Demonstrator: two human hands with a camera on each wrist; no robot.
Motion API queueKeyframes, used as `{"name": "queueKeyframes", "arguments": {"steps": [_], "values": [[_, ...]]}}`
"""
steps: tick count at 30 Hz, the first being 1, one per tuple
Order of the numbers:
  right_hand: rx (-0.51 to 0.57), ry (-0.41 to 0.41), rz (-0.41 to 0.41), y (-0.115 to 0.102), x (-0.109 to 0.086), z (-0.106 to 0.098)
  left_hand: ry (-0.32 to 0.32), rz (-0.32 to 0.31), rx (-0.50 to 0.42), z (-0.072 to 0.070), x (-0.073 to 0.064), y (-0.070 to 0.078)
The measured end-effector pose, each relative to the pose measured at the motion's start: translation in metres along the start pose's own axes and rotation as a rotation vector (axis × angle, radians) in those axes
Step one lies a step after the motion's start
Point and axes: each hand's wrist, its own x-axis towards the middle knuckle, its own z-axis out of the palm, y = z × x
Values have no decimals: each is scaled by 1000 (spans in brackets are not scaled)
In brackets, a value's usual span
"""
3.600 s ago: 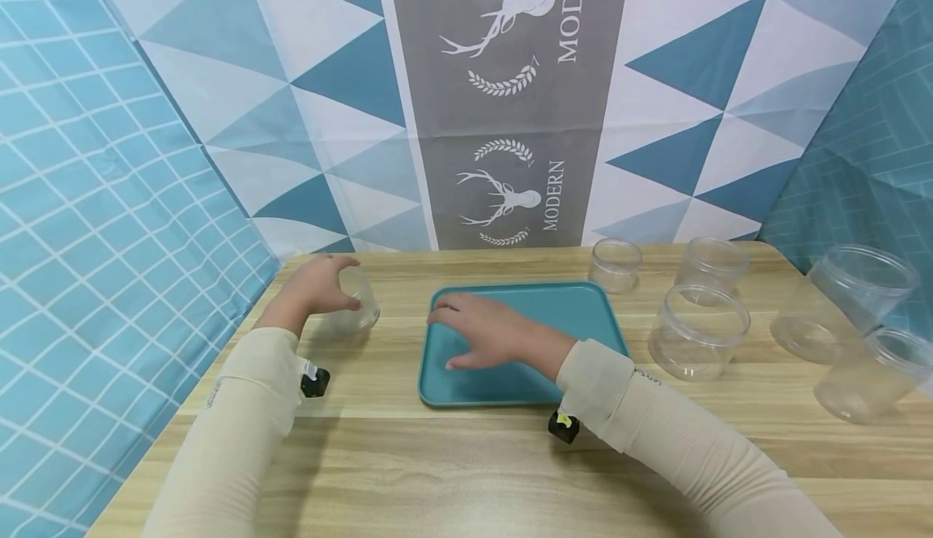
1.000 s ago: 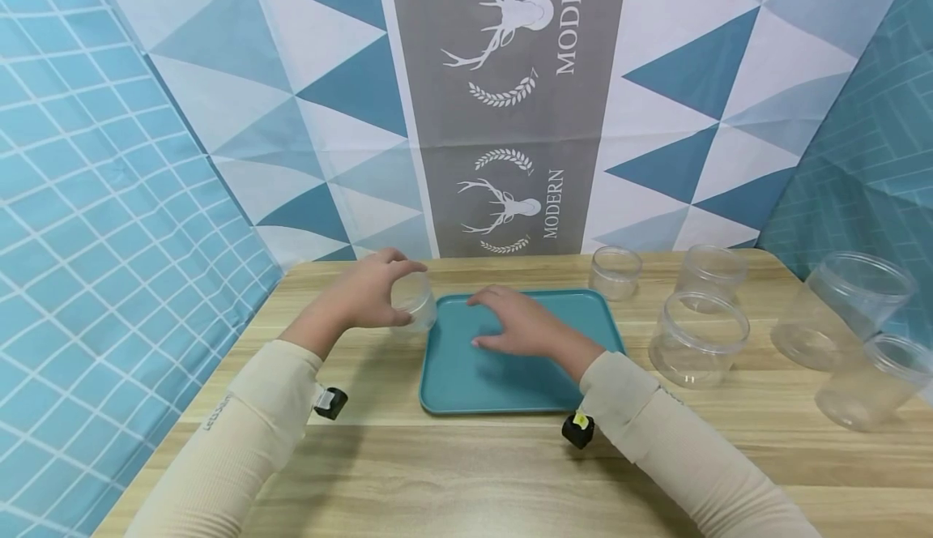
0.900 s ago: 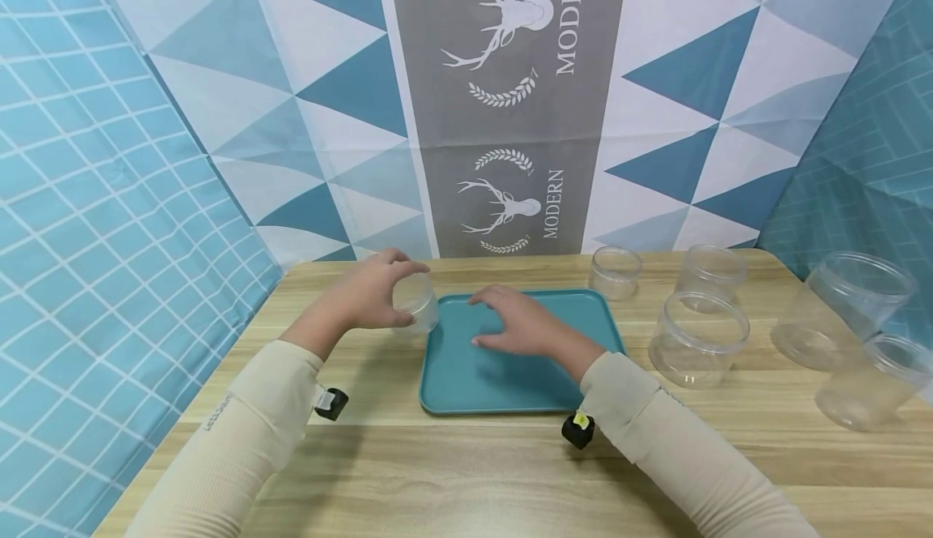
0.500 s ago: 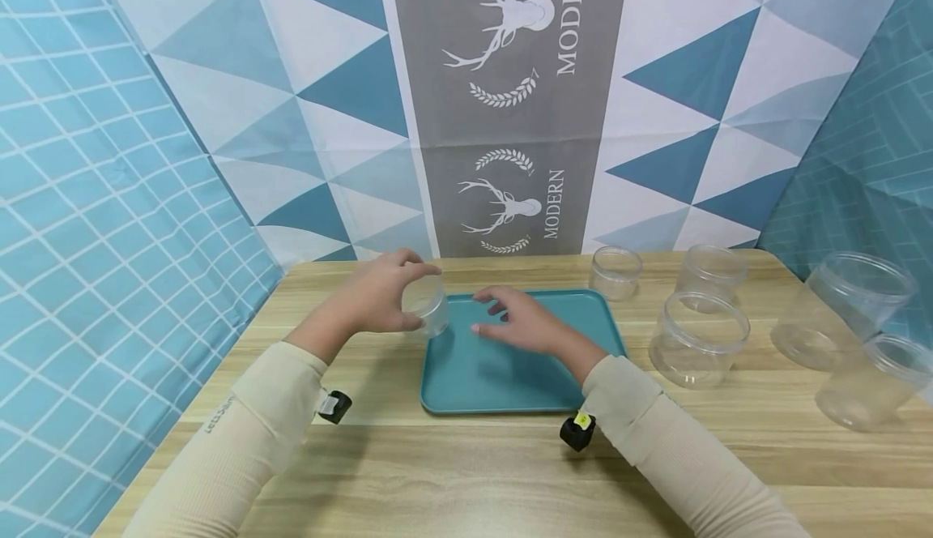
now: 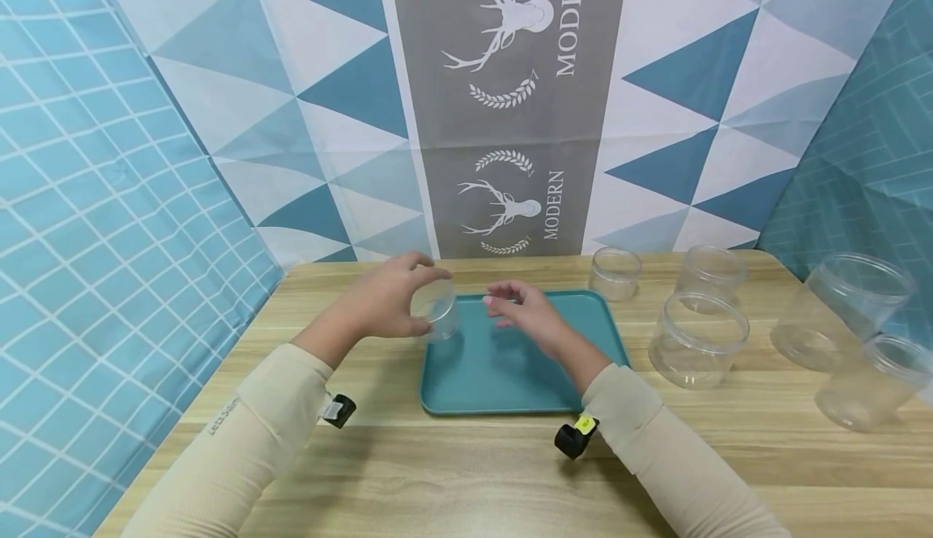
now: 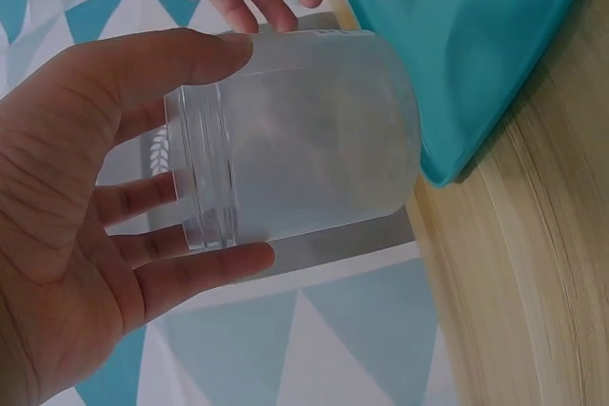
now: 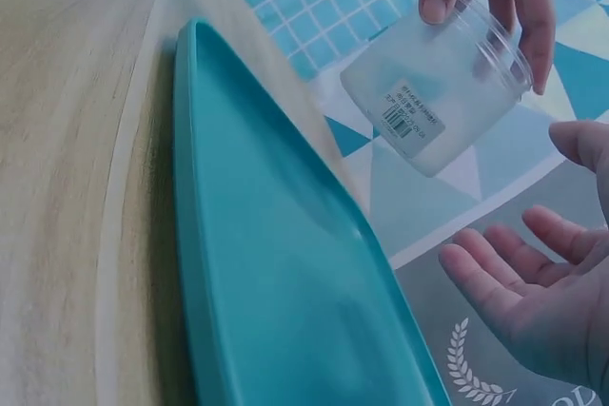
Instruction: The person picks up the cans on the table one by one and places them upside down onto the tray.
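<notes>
A clear plastic jar (image 5: 443,321) hangs tilted over the far left corner of the teal tray (image 5: 503,388). My left hand (image 5: 389,299) grips it around the threaded mouth, thumb on one side and fingers on the other, as the left wrist view of the jar (image 6: 319,140) shows. A white barcode label (image 7: 411,119) is on its side in the right wrist view. Over the tray, my right hand (image 5: 535,317) holds nothing; its fingers are loosely bent, close to the jar and apart from it.
Several more clear jars of different sizes stand on the right of the wooden table (image 5: 466,473): a small jar (image 5: 615,279) at the back, a wide jar (image 5: 697,343) by the tray, and a large jar (image 5: 841,311) farther right. A patterned cloth (image 5: 510,117) hangs behind.
My left hand has carried the jar from the table's left side rightward to the tray's corner. Lately my right hand has turned at the wrist, its fingers bending more.
</notes>
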Motion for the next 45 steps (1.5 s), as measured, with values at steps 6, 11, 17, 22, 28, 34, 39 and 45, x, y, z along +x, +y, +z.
{"name": "queueKeyframes", "arguments": {"steps": [6, 11, 17, 22, 28, 34, 39, 45], "values": [[114, -7, 40, 1, -1, -2, 5, 31, -8, -1, 2, 6], [220, -13, 76, 1, -2, -2, 22, 63, -28, -2, 4, 11], [368, -15, 107, 2, -4, -1, 105, 133, -58, -3, 6, 15], [468, -24, 118, 3, -6, 0, 200, 196, -88, -2, 8, 18], [549, -36, 132, 3, -7, 0, 291, 255, -112, -1, 9, 21], [680, -78, 147, 2, -8, 1, 374, 284, -160, 2, 11, 22], [794, -136, 122, 0, -11, 2, 425, 288, -274, 5, 13, 25], [909, -143, 60, -6, -14, 5, 468, 296, -362, 8, 14, 28]]}}
